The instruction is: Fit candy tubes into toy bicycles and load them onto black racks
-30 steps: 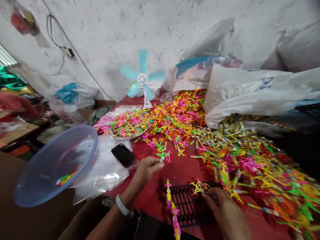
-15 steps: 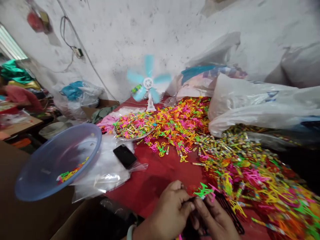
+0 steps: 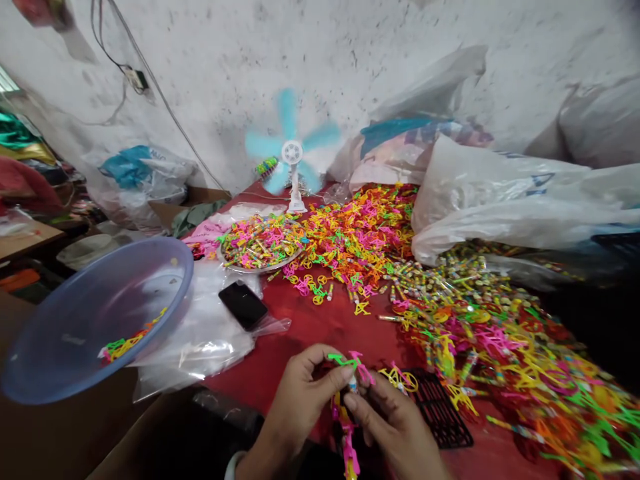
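Note:
My left hand [image 3: 306,393] is closed, pinching a small green plastic piece [image 3: 343,361] between thumb and fingers. Just beside it, my right hand [image 3: 397,420] is closed too, fingertips around a pink plastic piece [image 3: 361,368] that meets the green one. A little printed tube [image 3: 353,385] shows between the thumbs. Below my fingers hangs a string of pink and yellow pieces [image 3: 350,447], partly hidden. Behind the right hand, a yellow bicycle-shaped piece [image 3: 400,379] lies by a black plastic grid [image 3: 443,407].
Loose coloured pieces and tubes [image 3: 480,333] cover the table's right side. A heaped plate [image 3: 250,269], a phone [image 3: 243,305] on clear bags [image 3: 175,347] and a blue basin [image 3: 45,320] are at left. A fan [image 3: 292,153] spins behind; white sacks [image 3: 500,193] stand right.
Both hands have shifted left and slightly up in the view, still close together. The green and pink pieces now sit at the fingertips, and the hanging string and black grid show more.

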`<state>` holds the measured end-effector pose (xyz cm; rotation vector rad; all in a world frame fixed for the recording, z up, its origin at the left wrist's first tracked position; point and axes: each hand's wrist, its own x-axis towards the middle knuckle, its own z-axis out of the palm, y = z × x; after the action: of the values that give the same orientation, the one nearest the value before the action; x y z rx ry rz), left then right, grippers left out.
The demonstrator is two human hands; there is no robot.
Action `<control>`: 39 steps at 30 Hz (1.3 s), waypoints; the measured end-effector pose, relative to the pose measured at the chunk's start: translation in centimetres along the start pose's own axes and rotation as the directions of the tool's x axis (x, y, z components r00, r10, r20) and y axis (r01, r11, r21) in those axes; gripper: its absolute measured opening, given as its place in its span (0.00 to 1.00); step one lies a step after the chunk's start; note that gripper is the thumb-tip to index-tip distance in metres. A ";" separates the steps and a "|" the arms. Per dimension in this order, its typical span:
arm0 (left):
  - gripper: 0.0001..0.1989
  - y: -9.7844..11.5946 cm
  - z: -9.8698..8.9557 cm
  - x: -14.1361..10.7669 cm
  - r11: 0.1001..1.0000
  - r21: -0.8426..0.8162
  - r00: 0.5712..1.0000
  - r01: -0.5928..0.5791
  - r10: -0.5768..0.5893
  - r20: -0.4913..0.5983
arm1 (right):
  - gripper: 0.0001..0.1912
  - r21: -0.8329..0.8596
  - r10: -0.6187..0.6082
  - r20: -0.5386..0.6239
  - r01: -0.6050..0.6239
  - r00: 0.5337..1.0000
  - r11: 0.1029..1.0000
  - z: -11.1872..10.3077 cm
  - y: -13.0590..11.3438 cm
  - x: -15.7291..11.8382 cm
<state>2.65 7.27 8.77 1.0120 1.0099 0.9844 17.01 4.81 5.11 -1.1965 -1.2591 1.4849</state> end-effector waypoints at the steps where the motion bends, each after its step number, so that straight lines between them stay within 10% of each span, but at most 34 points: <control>1: 0.13 -0.1 0.1 0.0 1.000 -0.017 1.000 0.004 -0.004 -0.017 | 0.19 0.002 0.000 0.002 0.000 1.000 1.000 -0.2 0.0 -0.1; 14: 0.12 0.2 0.3 0.5 1.000 -0.021 0.998 0.005 -0.006 -0.069 | 0.19 0.029 0.011 0.057 -0.012 0.998 1.000 -0.7 -0.3 -0.2; 27: 0.15 -0.1 -0.3 1.3 0.995 0.103 1.000 0.014 -0.015 0.012 | 0.15 -0.290 -0.195 -0.133 0.150 0.972 0.945 -1.2 -0.9 -0.1; 39: 0.16 -1.7 -0.8 0.8 0.996 0.021 0.993 0.087 -0.085 -0.076 | 0.17 -0.516 -0.300 -0.029 0.243 0.954 0.821 -1.9 -0.4 -0.4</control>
<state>2.31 7.84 6.82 0.9491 1.1206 0.9469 18.94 4.91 5.51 -1.3362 -1.7303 0.8836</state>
